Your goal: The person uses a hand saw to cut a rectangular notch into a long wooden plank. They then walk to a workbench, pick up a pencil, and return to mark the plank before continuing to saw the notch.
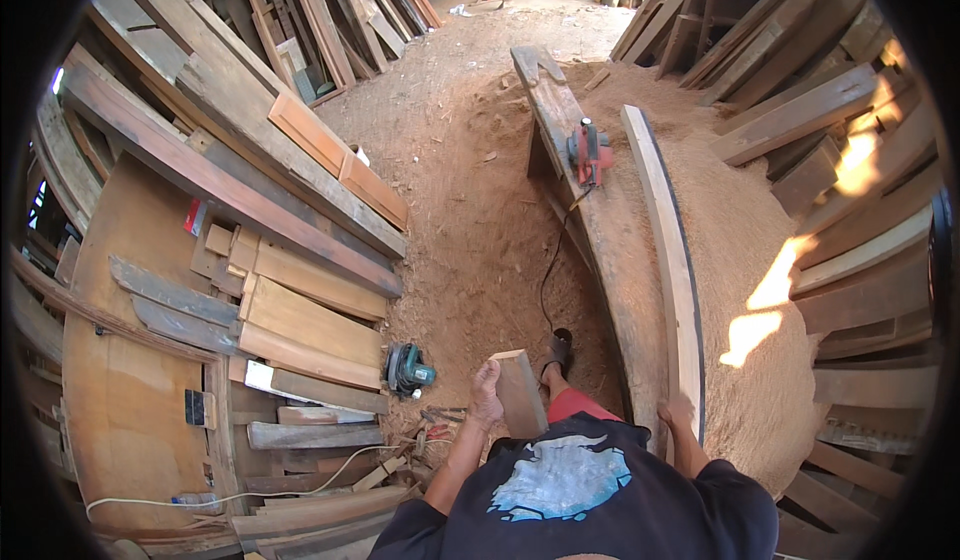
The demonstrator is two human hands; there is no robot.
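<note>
My left hand [487, 392] is closed around the edge of a short wooden board [522, 397], held up in front of my body. At the near end of a long pale wooden beam [667, 260], my right hand [679, 412] is closed over the beam's width, its fingers slightly blurred. The beam lies lengthwise along a weathered plank bench [610, 250]. A red power planer [590, 153] rests farther up the bench, its dark cord hanging down the left side.
A teal circular saw [408, 371] sits on the floor at my left, beside stacked boards [310, 320]. Sawdust is heaped [765, 360] right of the bench. Lumber leans along both sides. A pale cord [250, 497] runs over the wood at lower left.
</note>
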